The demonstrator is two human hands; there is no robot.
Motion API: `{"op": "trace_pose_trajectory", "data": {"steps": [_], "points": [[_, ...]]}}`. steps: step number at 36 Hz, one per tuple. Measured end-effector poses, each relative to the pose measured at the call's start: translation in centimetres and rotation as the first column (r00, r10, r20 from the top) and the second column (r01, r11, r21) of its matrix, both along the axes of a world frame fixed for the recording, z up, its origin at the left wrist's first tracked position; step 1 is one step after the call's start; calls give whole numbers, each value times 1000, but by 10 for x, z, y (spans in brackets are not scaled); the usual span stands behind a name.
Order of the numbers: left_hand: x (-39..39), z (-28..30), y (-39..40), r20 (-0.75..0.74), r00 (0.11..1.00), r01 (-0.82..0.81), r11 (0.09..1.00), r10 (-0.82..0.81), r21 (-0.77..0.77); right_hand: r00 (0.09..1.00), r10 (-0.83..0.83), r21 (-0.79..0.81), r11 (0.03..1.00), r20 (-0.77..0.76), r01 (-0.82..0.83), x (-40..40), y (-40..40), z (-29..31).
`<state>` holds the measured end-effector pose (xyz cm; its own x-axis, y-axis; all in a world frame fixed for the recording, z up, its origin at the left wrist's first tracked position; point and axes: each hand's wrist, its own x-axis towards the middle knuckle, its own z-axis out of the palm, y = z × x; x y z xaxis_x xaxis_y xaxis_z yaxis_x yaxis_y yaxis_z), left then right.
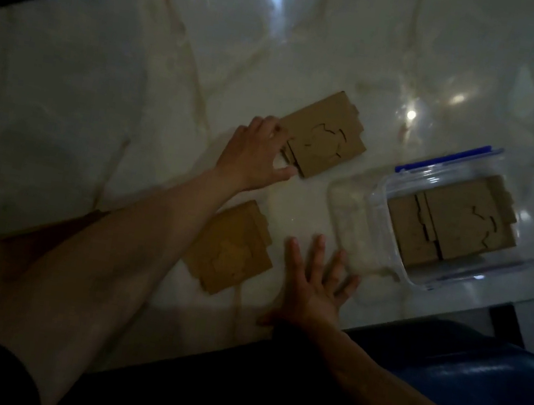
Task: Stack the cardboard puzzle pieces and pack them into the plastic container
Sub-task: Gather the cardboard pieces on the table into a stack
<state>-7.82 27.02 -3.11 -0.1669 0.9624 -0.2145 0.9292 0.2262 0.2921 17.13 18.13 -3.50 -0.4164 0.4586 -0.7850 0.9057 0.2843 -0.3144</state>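
Observation:
A stack of brown cardboard puzzle pieces (326, 135) lies at the table's middle. My left hand (255, 152) grips its near-left edge, thumb and fingers curled around the cardboard. A second stack (231, 249) lies closer to me, partly under my left forearm. My right hand (314, 282) rests flat on the table to its right, fingers spread, holding nothing. On the right stands a clear plastic container (381, 219) with blue clips, and cardboard pieces (452, 226) lie inside it.
The glossy marble table (102, 91) reflects bright lights. A clear lid (347, 211) seems to lie left of the container. A blue chair seat (474, 379) sits below the table's right edge. A brown piece (46, 231) shows behind my left arm.

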Motion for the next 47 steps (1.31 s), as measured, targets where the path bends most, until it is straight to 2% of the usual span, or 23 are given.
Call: {"op": "trace_pose_trajectory", "data": {"steps": [9,13,18,23,38,47], "points": [[24,-3,41,50,993,-93,971,106,-220,1000,-6,27,1000,-26,6,3,-2,-7],[33,-3,44,8,992,-119,952,127,-282,1000,-4,24,1000,-23,5,3,-1,-10],[39,-2,44,-95,990,-120,963,100,-243,1000,-10,32,999,-20,11,3,-2,-12],[42,1,41,-98,988,-141,961,121,-236,1000,-10,29,1000,-29,11,3,-2,-11],[13,24,-3,50,974,-198,938,221,-283,998,10,43,999,-55,-7,3,-1,2],[1,33,-72,131,966,-195,961,223,-193,999,24,31,999,-46,-23,3,1,1]]}}
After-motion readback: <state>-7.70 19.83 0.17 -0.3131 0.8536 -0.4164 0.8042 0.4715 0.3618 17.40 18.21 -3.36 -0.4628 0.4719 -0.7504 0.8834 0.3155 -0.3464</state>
